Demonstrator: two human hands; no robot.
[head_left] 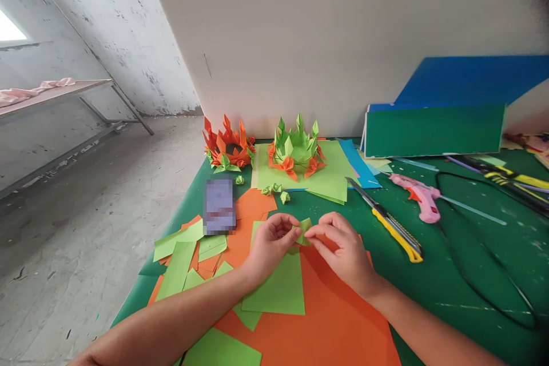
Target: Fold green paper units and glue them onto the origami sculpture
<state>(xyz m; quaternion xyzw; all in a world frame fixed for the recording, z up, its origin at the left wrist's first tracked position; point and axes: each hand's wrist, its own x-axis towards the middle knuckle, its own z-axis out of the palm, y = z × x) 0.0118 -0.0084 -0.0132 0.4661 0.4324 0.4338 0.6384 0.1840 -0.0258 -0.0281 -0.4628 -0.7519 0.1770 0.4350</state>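
A small folded piece of green paper is held up between my two hands, over the orange sheet. My left hand pinches its left side between thumb and fingers. On its right side, my right hand grips the edge with thumb and forefinger. Beneath my left wrist lies a flat green sheet. Just beyond my hands sit several small folded green paper pieces. Farther back stand an orange paper crown and a green paper crown with orange flowers.
Right of my hands lie a yellow utility knife and a pink glue gun with a looping black cord. Green scraps and a blurred purple rectangular object lie left. A white board stands behind; pliers lie far right.
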